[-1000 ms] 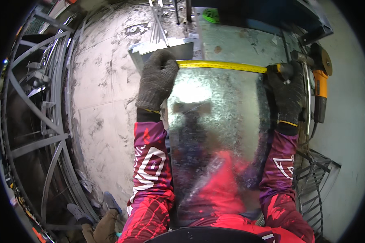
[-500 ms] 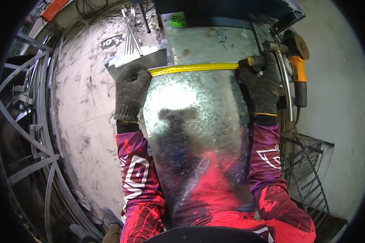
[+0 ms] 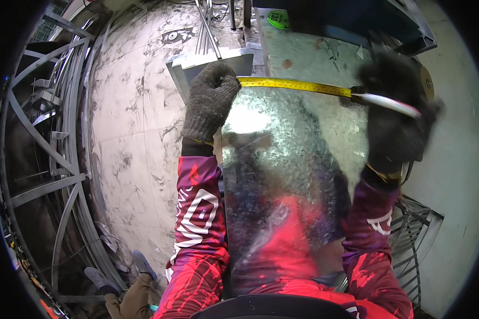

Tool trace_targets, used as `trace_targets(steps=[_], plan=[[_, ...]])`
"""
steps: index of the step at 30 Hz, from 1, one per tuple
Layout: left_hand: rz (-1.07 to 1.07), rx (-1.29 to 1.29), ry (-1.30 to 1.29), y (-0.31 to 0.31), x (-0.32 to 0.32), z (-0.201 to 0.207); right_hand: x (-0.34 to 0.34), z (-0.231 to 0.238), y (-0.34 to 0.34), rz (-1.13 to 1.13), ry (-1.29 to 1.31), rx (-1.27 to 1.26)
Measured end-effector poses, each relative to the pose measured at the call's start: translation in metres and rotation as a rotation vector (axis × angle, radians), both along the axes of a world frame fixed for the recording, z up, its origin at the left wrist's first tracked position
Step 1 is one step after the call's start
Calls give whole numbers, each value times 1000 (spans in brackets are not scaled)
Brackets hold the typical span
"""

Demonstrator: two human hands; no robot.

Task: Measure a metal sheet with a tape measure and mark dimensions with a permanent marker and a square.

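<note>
A yellow tape measure (image 3: 295,85) stretches across the far part of a shiny galvanized metal sheet (image 3: 287,154). My left hand (image 3: 213,98), in a dark knitted glove, is closed on the tape's left end at the sheet's left edge. On the right, the tape runs into my gloved right hand (image 3: 396,119), which is smeared by motion but appears closed around the tape's case. A slim white stick-like thing (image 3: 388,103), perhaps a marker, shows blurred across that hand. The sheet mirrors my red clothing.
An angle grinder's disc (image 3: 426,82) peeks out beyond my right hand. Grey metal frames (image 3: 48,196) line the left side. Thin metal tubes (image 3: 207,29) lie past a bent metal piece (image 3: 197,66). Another person's feet (image 3: 138,266) are at lower left. A dark rack (image 3: 410,234) stands right.
The view has shifted, so the sheet and left hand appear farther right. My right hand has moved right and turned, baring the white stick-like thing. The tape now slopes down to the right.
</note>
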State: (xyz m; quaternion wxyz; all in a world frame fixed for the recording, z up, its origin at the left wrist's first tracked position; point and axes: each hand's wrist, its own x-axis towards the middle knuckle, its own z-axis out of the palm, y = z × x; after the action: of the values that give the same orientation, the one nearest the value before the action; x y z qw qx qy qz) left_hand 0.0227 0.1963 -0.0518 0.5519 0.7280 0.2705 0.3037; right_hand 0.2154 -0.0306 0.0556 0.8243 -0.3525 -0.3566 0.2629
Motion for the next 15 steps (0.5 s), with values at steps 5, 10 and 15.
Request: trace_targets(steps=[5,10,15], plan=[[26,-129,6,-2,6,-1,-33,-50,82,-24,93,-500],[-24,-95,-20,0,2,-1,-12,-65,70,132,54,-366],[-24,-91,-51,-6,8,-1,-8,-74,67,50,125,-347]])
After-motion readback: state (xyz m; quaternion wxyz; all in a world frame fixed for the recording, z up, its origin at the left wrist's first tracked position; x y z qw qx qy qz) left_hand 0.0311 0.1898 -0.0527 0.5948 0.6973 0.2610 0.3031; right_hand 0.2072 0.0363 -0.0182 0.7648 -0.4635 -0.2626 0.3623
